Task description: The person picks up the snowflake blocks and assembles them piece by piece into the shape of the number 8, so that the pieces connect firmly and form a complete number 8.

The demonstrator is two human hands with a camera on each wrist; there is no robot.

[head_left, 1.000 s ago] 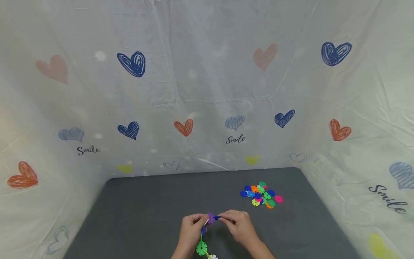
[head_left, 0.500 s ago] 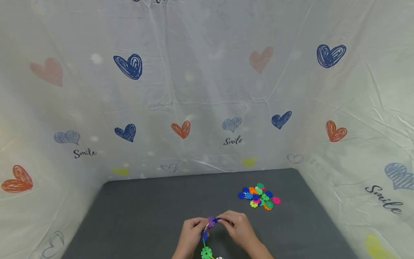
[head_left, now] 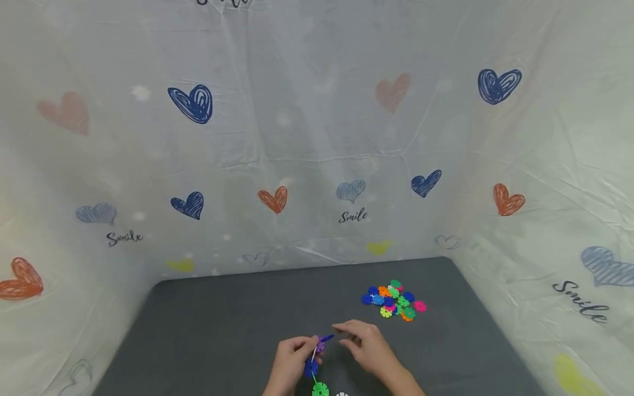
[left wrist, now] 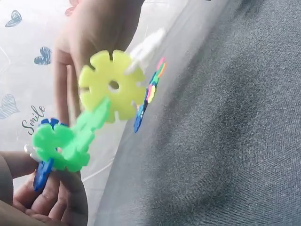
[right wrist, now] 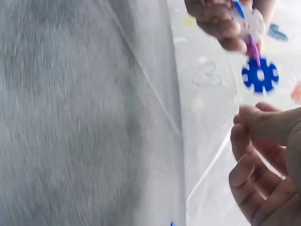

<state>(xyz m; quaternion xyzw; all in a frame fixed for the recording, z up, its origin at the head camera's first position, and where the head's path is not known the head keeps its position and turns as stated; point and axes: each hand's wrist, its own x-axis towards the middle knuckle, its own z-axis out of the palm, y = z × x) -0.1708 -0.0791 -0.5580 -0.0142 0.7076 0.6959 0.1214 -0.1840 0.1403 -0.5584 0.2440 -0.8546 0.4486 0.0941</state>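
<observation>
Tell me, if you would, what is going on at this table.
A person holds a chain of colourful notched discs, gripping it near one end with the left hand. At that end a blue disc sticks out past the fingers. The right hand is close to that disc but apart from it, and appears to hold nothing. More discs lie in a pile farther back on the dark table, to the right.
</observation>
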